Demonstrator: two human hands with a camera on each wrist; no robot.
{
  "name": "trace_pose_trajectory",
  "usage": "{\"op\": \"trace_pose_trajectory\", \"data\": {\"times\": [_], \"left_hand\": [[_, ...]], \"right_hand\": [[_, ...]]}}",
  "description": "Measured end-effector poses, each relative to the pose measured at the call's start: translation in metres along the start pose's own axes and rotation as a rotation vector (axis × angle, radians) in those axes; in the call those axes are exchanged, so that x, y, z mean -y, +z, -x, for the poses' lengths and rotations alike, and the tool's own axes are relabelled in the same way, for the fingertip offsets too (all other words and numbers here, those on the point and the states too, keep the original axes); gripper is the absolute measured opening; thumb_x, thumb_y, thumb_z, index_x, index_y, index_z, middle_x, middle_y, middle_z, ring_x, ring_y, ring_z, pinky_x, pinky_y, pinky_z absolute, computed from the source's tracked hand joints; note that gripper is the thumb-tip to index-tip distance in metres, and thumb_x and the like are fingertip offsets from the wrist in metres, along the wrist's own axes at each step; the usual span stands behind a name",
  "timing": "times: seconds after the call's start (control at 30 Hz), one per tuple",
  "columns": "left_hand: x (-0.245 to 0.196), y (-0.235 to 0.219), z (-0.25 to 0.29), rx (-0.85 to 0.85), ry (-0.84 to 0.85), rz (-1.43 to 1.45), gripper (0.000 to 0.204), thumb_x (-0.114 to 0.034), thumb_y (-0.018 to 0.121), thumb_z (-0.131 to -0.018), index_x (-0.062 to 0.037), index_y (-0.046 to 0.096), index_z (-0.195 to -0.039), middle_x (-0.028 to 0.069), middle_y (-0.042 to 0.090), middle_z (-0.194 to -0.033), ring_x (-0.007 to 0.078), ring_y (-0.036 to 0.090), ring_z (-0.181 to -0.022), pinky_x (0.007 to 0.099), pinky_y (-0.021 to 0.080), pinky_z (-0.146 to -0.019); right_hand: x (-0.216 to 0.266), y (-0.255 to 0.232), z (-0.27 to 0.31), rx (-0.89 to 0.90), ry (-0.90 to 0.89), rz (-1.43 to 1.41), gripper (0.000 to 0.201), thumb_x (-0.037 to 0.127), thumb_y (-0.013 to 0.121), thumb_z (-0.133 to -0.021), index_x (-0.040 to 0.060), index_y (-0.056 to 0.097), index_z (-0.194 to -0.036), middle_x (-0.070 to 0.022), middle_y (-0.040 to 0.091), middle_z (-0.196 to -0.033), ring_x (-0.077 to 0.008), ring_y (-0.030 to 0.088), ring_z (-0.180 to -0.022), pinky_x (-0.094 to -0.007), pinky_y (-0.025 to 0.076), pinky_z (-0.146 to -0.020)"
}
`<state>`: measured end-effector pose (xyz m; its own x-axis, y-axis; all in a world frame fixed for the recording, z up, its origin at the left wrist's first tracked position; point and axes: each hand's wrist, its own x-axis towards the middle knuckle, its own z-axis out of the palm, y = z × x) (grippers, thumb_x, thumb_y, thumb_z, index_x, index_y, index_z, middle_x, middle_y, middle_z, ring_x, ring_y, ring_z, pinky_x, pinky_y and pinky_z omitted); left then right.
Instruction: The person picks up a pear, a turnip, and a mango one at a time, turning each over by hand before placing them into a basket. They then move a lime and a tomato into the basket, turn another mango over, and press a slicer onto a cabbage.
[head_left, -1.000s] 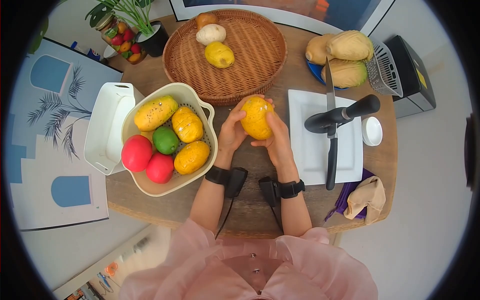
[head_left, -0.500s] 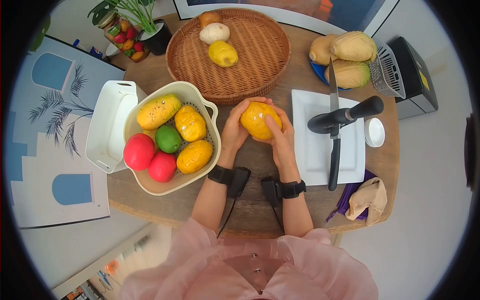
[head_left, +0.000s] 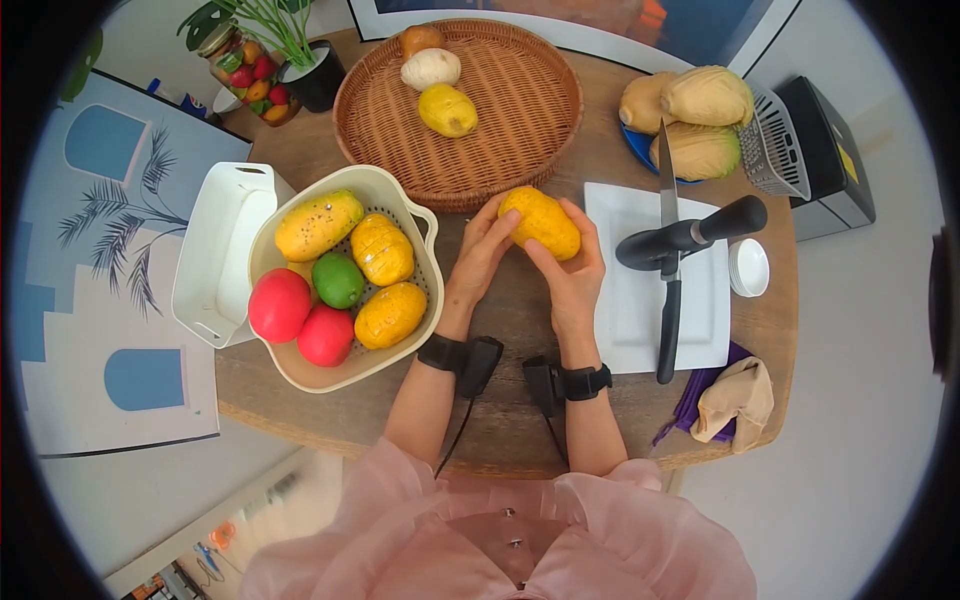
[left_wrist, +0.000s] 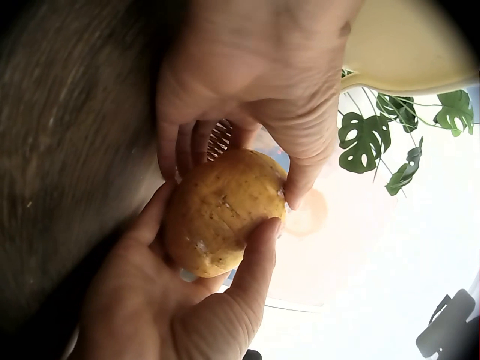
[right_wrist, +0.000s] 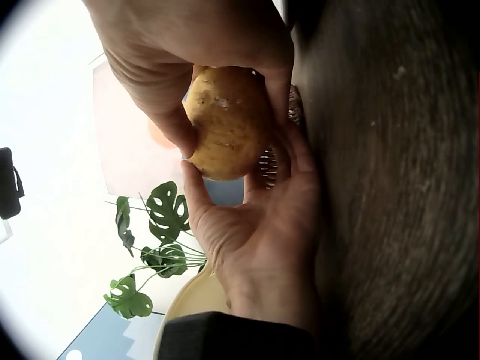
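Both hands hold one yellow potato (head_left: 540,222) with small dark specks, above the wooden table in front of the wicker tray. My left hand (head_left: 480,265) grips its left end, thumb on the near side. From the right, my right hand (head_left: 577,285) holds the other end with thumb and curled fingers. In the left wrist view the potato (left_wrist: 221,214) sits between the two hands, with pale scuffs on its skin. The right wrist view shows the potato (right_wrist: 227,124) with fingertips of both hands around it.
Left stands a cream colander (head_left: 436,290) with yellow, green and red produce, beside a white bin (head_left: 215,250). The wicker tray (head_left: 500,120) holds several items behind. Right, a knife (head_left: 669,320) and black-handled object (head_left: 650,246) lie over a white plate (head_left: 625,330); cabbages (head_left: 707,94) sit behind.
The potato has been turned in the hands and now lies lengthwise, slanting down to the right. The hands have spread slightly apart, the right one moving rightward. The view has shifted slightly.
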<state>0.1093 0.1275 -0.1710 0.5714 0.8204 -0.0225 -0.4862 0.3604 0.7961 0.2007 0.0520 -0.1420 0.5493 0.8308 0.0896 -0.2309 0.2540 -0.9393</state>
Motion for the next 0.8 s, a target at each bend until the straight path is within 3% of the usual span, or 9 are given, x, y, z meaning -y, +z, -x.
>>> {"op": "trace_pose_trajectory", "data": {"times": [0.17,0.4,0.67,0.8], "left_hand": [[-0.004,0.000,0.000,0.013,0.003,-0.046,0.048,-0.025,0.052,-0.090,0.0022,0.043,-0.128,0.0115,0.051,-0.121,0.0195,0.049,-0.113,0.0329,0.038,-0.097],[-0.002,-0.004,0.000,0.044,0.046,0.041,0.052,-0.024,0.050,-0.087,0.0035,0.039,-0.129,0.0153,0.049,-0.124,0.0231,0.047,-0.117,0.0383,0.037,-0.099],[-0.003,0.000,0.000,0.069,0.047,0.028,0.047,-0.018,0.051,-0.089,0.0020,0.040,-0.130,0.0149,0.048,-0.125,0.0232,0.047,-0.117,0.0378,0.038,-0.099],[-0.002,0.002,0.000,0.045,0.024,0.018,0.045,-0.022,0.050,-0.092,0.0031,0.041,-0.129,0.0145,0.049,-0.125,0.0221,0.047,-0.117,0.0368,0.038,-0.099]], "right_hand": [[-0.003,-0.002,0.000,-0.006,-0.081,0.093,0.054,-0.001,0.072,-0.074,-0.0011,0.048,-0.122,-0.0105,0.049,-0.120,-0.0180,0.050,-0.109,-0.0300,0.044,-0.094],[0.002,0.001,0.000,-0.078,0.015,0.032,0.058,0.003,0.071,-0.076,0.0002,0.042,-0.125,-0.0115,0.047,-0.119,-0.0192,0.049,-0.110,-0.0299,0.045,-0.093],[-0.003,-0.003,-0.002,-0.102,0.074,-0.054,0.059,0.002,0.070,-0.076,0.0006,0.038,-0.126,-0.0117,0.046,-0.120,-0.0204,0.048,-0.112,-0.0319,0.045,-0.093],[-0.003,-0.002,-0.001,-0.079,-0.005,-0.047,0.059,-0.004,0.071,-0.072,0.0020,0.039,-0.121,-0.0124,0.043,-0.123,-0.0206,0.046,-0.114,-0.0329,0.042,-0.097]]}}
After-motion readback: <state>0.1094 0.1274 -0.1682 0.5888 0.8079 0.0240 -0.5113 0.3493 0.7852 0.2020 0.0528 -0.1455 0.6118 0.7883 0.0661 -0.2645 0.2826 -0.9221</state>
